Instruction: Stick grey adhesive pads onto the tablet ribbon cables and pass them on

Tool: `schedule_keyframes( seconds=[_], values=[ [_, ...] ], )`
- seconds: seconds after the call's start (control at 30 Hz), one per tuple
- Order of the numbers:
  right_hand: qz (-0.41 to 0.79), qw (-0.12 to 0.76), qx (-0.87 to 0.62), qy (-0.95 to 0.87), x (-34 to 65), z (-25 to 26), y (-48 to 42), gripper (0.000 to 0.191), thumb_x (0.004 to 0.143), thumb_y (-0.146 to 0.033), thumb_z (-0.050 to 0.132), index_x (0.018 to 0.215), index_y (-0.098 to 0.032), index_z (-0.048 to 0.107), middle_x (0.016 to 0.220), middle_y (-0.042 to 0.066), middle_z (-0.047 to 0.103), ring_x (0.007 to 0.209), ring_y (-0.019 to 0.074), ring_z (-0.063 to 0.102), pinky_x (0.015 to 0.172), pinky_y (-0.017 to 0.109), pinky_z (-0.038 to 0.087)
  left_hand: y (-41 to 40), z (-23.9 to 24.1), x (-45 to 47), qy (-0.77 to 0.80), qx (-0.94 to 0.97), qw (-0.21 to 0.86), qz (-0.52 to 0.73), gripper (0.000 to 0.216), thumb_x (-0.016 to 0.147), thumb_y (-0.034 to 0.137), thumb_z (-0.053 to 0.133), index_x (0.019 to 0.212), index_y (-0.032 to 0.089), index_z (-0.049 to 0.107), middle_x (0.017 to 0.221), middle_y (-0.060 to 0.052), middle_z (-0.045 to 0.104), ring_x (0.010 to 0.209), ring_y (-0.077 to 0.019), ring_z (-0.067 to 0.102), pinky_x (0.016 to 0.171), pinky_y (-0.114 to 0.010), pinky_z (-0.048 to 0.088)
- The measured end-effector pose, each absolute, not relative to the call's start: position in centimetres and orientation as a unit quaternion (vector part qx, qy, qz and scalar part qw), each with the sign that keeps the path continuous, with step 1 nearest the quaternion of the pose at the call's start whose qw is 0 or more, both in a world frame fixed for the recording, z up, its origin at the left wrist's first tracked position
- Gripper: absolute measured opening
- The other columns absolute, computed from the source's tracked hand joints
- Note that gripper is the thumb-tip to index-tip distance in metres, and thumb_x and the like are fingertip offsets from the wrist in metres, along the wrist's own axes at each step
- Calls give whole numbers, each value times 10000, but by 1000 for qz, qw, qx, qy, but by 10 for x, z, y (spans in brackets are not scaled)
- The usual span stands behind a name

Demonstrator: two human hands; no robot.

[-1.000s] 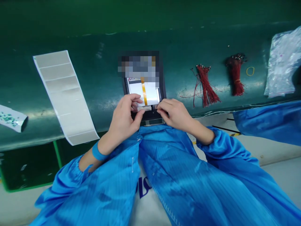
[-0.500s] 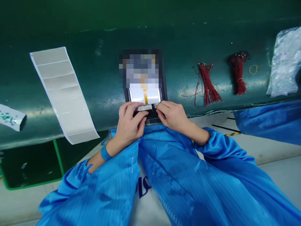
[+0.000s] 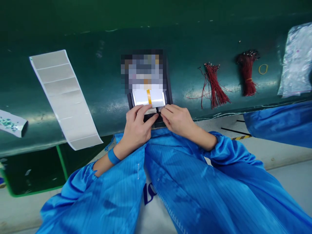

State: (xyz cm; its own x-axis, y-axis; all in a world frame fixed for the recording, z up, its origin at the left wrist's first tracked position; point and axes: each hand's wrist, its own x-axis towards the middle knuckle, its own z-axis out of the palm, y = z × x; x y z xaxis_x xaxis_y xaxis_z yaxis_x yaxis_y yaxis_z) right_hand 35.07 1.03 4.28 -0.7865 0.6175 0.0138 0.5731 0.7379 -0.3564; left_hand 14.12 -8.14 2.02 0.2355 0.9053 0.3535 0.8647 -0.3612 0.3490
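Note:
In front of me lies a dark rectangular frame (image 3: 170, 92), its far part blurred into blocks. A white panel (image 3: 157, 98) with an orange tape strip (image 3: 149, 97) shows in its near half. My left hand (image 3: 139, 123) rests over the near edge, thumb and index finger spread around a small pale piece (image 3: 150, 111). To the right, my right hand (image 3: 177, 119) has thumb and fingertips pinched together at the frame's near right corner. What the pinch holds is hidden.
A strip of grey labels (image 3: 70, 100) lies left on the green mat, overhanging its edge. Two bundles of dark red wires (image 3: 215, 86), a yellow rubber band (image 3: 263, 69) and clear plastic bags (image 3: 296, 61) lie right. Below left is a green-rimmed bin (image 3: 36, 191).
My left hand has shifted slightly right, its thumb reaching further along the near edge toward my right fingertips. My right hand stays pinched at nearly the same spot.

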Motion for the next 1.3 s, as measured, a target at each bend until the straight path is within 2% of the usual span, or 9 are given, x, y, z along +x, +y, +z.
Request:
schedule_keyframes(
  seconds=[0.1, 0.2, 0.33, 0.5, 0.6, 0.7, 0.97, 1.13, 1.3],
  values=[
    [165, 65, -328, -928, 351, 46, 12, 214, 1082, -183, 485, 1038, -160, 693, 982, 100, 728, 896, 224, 585, 683, 358, 286, -84, 17, 148, 565, 792, 14, 230, 400, 1013, 104, 558, 1357, 224, 724, 1532, -144, 618, 1426, -351, 500, 1122, -539, 469],
    [163, 89, -334, -924, 353, 44, 16, 205, 1083, -221, 495, 1051, -157, 687, 992, 101, 734, 903, 231, 603, 694, 363, 311, -89, 17, 152, 563, 796, 32, 219, 414, 1016, 112, 558, 1380, 234, 711, 1542, -138, 625, 1473, -351, 480, 1145, -543, 431],
    [160, 134, -315, -926, 356, 33, 22, 207, 1082, -241, 504, 1011, -164, 683, 944, 85, 729, 861, 222, 613, 704, 360, 348, -79, 32, 132, 567, 792, 50, 221, 397, 993, 117, 571, 1329, 269, 717, 1515, -131, 625, 1439, -352, 508, 1138, -560, 449],
    [139, 206, -304, -920, 354, 15, 23, 202, 1069, -217, 517, 962, -178, 684, 903, 71, 716, 810, 207, 587, 691, 353, 354, -5, 67, 80, 712, 678, 54, 171, 274, 1018, 278, 559, 1241, 214, 705, 1330, -146, 646, 1299, -388, 564, 1120, -616, 447],
    [140, 228, -305, -914, 355, 8, 21, 232, 1074, -207, 506, 925, -187, 682, 879, 73, 699, 800, 205, 567, 705, 347, 364, 46, 74, 64, 767, 621, 113, 119, 263, 1035, 370, 545, 1177, 224, 711, 1229, -121, 691, 1292, -388, 577, 1194, -614, 359],
    [141, 242, -298, -913, 356, 3, 20, 235, 1076, -211, 510, 919, -188, 684, 866, 73, 675, 806, 206, 554, 707, 345, 365, 78, 73, 67, 776, 613, 127, 81, 304, 1033, 394, 531, 1187, 203, 710, 1265, -138, 701, 1342, -398, 560, 1221, -597, 303],
    [155, 243, -285, -914, 357, 2, 22, 229, 1072, -216, 502, 945, -176, 688, 885, 69, 656, 840, 205, 521, 724, 340, 362, 96, 79, 82, 773, 631, 66, -32, 438, 1066, 373, 390, 1191, 92, 702, 1275, -200, 703, 1321, -399, 567, 1151, -635, 349],
    [170, 223, -276, -919, 358, 2, 24, 227, 1075, -211, 488, 987, -172, 694, 935, 75, 664, 880, 211, 524, 766, 339, 387, 102, 79, 72, 764, 641, 78, -7, 609, 1053, 638, 374, 1055, 147, 733, 1154, -179, 744, 1289, -419, 610, 1101, -656, 355],
    [187, 203, -280, -919, 358, 2, 24, 267, 1092, -222, 452, 992, -175, 695, 954, 81, 663, 896, 215, 521, 766, 338, 379, 109, 76, 67, 746, 664, 48, -20, 676, 999, 694, 348, 1004, 158, 760, 1064, -200, 731, 1268, -464, 632, 1052, -662, 360]
  ],
)
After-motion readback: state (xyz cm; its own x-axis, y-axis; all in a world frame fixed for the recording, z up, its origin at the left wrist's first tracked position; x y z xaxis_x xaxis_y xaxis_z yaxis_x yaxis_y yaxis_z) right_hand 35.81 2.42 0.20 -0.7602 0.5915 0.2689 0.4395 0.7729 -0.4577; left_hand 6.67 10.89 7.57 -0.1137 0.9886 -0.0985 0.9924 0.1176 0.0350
